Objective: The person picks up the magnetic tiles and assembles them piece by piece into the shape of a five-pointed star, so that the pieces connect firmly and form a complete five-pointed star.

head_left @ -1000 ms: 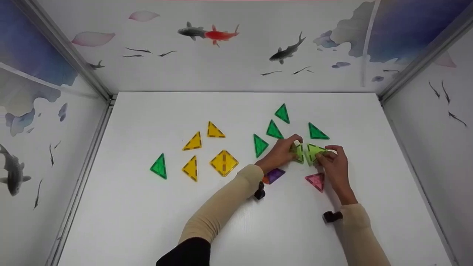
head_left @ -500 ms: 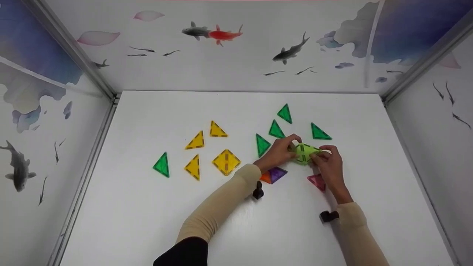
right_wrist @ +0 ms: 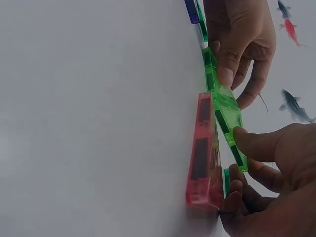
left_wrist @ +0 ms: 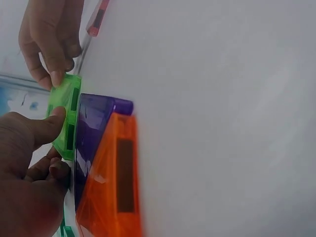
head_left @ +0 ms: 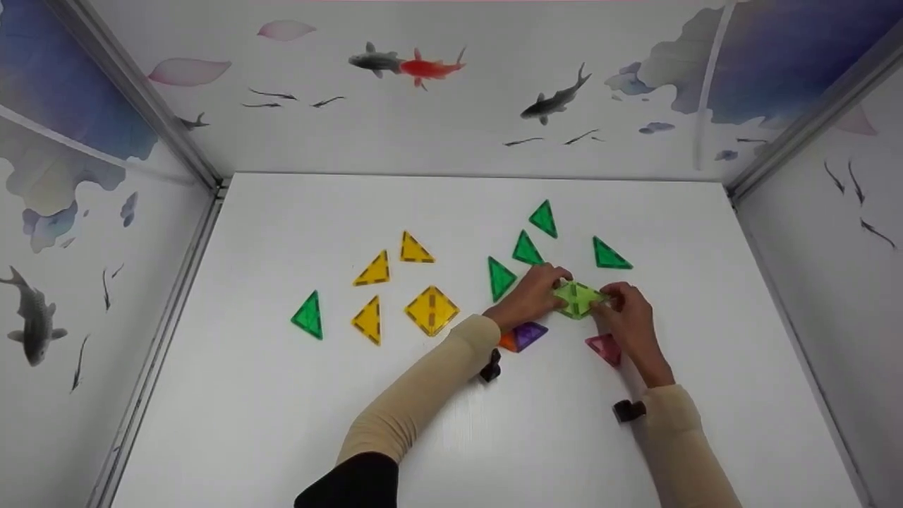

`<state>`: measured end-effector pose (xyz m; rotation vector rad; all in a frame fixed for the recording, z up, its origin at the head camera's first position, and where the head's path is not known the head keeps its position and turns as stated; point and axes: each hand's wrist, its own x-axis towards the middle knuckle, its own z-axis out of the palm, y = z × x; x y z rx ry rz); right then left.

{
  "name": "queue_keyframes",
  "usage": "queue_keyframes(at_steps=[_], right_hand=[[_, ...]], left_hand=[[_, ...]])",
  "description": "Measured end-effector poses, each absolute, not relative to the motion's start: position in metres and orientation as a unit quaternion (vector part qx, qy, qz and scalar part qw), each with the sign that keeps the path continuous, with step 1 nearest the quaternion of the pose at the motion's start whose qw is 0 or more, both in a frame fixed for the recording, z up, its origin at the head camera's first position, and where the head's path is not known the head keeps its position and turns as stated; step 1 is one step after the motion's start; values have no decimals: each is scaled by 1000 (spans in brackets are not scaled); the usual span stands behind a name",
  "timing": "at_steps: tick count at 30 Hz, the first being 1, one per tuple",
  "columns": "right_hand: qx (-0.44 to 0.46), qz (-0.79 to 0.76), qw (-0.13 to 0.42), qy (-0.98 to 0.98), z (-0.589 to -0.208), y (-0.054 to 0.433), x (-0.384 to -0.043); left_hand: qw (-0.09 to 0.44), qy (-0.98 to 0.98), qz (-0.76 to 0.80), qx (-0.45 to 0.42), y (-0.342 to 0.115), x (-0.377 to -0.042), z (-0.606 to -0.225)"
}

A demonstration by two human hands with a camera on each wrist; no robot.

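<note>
Two light-green triangular magnetic tiles (head_left: pixel 577 302) stand edge to edge as a diamond in the head view. My left hand (head_left: pixel 530 291) pinches the left tile, thumb on its upper face. The right tile (right_wrist: pixel 230 118) is pinched between thumb and fingers of my right hand (head_left: pixel 630 314). In the right wrist view the pair bends slightly along the seam. Nearest my right hand lies a pink triangular tile (head_left: pixel 604 349). A purple tile (head_left: pixel 530 336) and an orange tile (left_wrist: pixel 111 182) lie joined below my left wrist, partly hidden by it in the head view.
Several green triangular tiles (head_left: pixel 544 219) lie beyond the hands, and one green tile (head_left: pixel 308 316) lies far left. Loose yellow triangular tiles (head_left: pixel 367 321) surround a yellow diamond (head_left: pixel 432 310) left of centre. Printed walls (head_left: pixel 465 127) border the white table (head_left: pixel 233 409).
The right hand has moved left, closing the gap between the two light-green tiles, which now meet along an edge. Both hands have since shifted slightly toward the near side with them.
</note>
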<state>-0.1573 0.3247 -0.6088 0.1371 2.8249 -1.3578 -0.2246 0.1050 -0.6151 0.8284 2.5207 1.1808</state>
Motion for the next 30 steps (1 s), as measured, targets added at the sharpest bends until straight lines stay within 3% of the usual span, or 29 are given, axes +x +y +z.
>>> queue_keyframes(at_steps=[11, 21, 30], right_hand=[[18, -402, 13, 915, -606, 330, -155], [-41, -350, 2, 936, -601, 354, -111], [-64, -303, 60, 949, -595, 355, -94]], left_hand=[[89, 897, 298, 315, 103, -228, -605], [22, 912, 345, 219, 61, -250, -604], [26, 924, 323, 203, 35, -252, -603]])
